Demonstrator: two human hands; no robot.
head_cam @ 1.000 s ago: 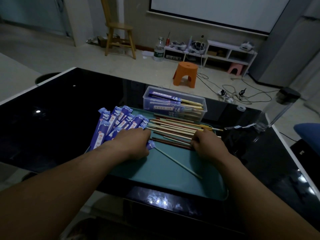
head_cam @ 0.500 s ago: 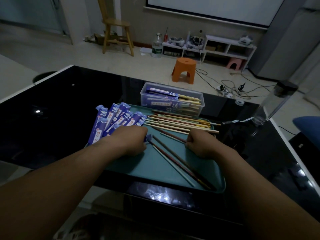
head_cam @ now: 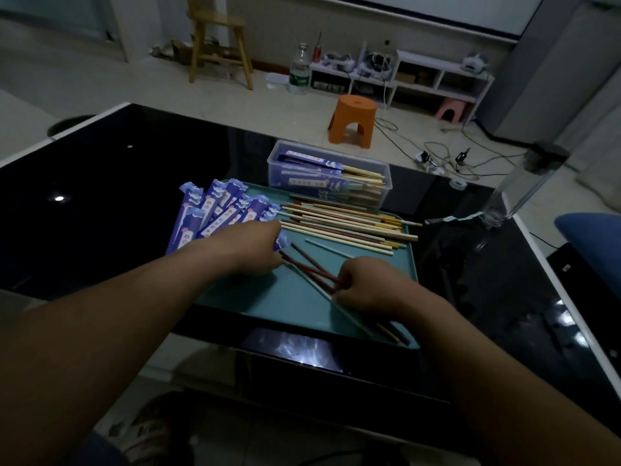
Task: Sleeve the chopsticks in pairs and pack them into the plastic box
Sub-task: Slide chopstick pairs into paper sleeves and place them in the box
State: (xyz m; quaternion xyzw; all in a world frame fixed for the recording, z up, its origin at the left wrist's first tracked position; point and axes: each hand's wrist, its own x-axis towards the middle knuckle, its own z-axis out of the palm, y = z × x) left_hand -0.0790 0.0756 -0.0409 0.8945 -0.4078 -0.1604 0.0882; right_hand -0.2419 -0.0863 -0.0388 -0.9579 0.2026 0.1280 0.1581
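On the teal tray (head_cam: 268, 297) at the worktop's (head_cam: 117, 196) near edge, the right hand (head_cam: 369, 287) pinches two dark red chopsticks (head_cam: 312, 269). The left hand (head_cam: 248, 247) lies curled over the blue paper sleeves (head_cam: 208, 210); I cannot tell whether it grips one. Beyond lie loose chopsticks (head_cam: 342, 223), then the plastic box (head_cam: 285, 156) holding sleeved pairs.

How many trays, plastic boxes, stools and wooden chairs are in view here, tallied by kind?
Teal tray: 1
Plastic box: 1
Stools: 2 (orange stool, pink stool)
Wooden chair: 1
Total: 5
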